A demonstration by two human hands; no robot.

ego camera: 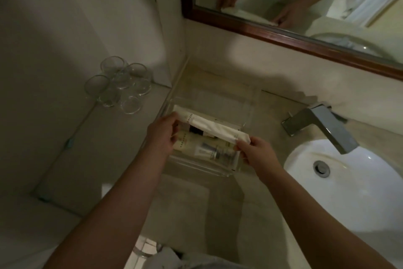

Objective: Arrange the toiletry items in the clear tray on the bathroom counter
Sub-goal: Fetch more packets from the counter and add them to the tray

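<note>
A clear tray (250, 103) sits on the beige bathroom counter in the corner by the wall. Inside its near half lie small toiletry items (209, 151): cream tubes, a dark-capped bottle and a small packet. A long white wrapped packet (216, 127) stretches diagonally just above those items. My left hand (162, 132) pinches its left end and my right hand (257, 153) pinches its right end. The far half of the tray shows only its bare bottom.
Several upturned clear glasses (118, 85) stand on a ledge to the left. A chrome faucet (325, 125) and a white sink basin (349, 183) are to the right. A wood-framed mirror (283, 35) hangs behind, reflecting the person's hands.
</note>
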